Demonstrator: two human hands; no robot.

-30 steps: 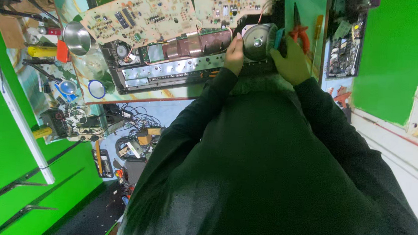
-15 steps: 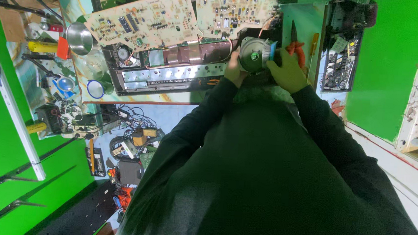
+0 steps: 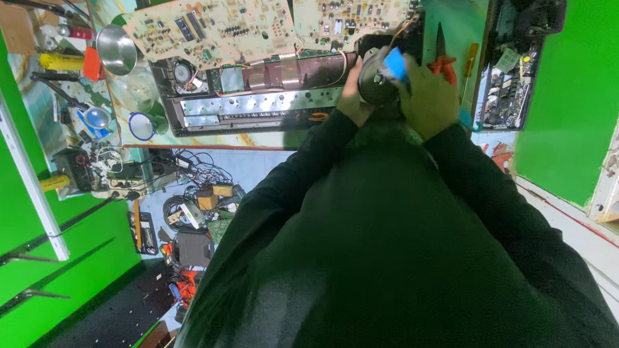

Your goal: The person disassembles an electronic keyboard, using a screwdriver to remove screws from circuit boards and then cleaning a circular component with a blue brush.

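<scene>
Both hands are together at the far edge of the bench. My left hand (image 3: 351, 102) cups the left side of a round grey metal part (image 3: 375, 84), shaped like a small motor or drum. My right hand (image 3: 431, 97) covers its right side and presses a small blue piece (image 3: 396, 63) against its face. I cannot tell whether the blue piece is a cloth or a tool tip. My dark sleeves and torso hide the bench edge below the hands.
An open metal chassis (image 3: 257, 104) lies left of the hands, with two bare circuit boards (image 3: 215, 28) behind it. Red-handled pliers (image 3: 442, 61) and a yellow-handled screwdriver (image 3: 470, 62) lie to the right. A steel funnel (image 3: 115, 49) and a magnifier (image 3: 141, 126) sit at the left. Cables and parts (image 3: 187, 210) litter the floor.
The round part stays in both hands. The blue piece has moved from the part's right side onto its face, and the right hand now covers more of the part.
</scene>
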